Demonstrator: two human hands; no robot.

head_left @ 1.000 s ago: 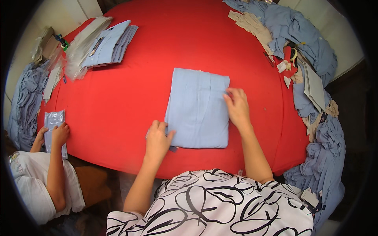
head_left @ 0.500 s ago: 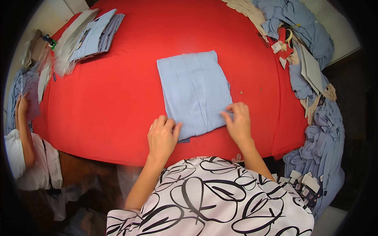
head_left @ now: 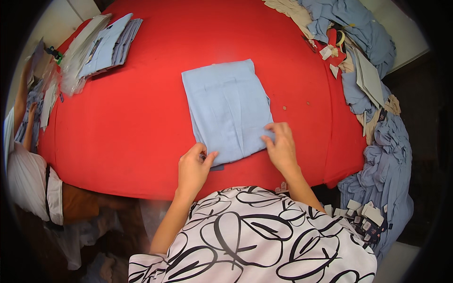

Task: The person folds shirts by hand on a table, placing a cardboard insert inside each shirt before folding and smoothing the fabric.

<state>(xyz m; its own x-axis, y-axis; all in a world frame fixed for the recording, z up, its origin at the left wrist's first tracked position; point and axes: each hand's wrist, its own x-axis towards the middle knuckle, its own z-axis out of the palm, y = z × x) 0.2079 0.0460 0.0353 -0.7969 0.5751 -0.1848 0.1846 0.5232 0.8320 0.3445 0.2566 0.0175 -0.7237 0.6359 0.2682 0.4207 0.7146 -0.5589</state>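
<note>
Here the folded light-blue shirt (head_left: 227,109) lies flat near the middle of the red table (head_left: 141,118), its near edge under both hands. The left hand (head_left: 192,169) pinches the near-left corner with curled fingers, while the right hand (head_left: 282,147) presses spread fingertips on the near-right edge. The cloth looks light, soft and limp, likely to sag or unfold unless held at both near corners.
</note>
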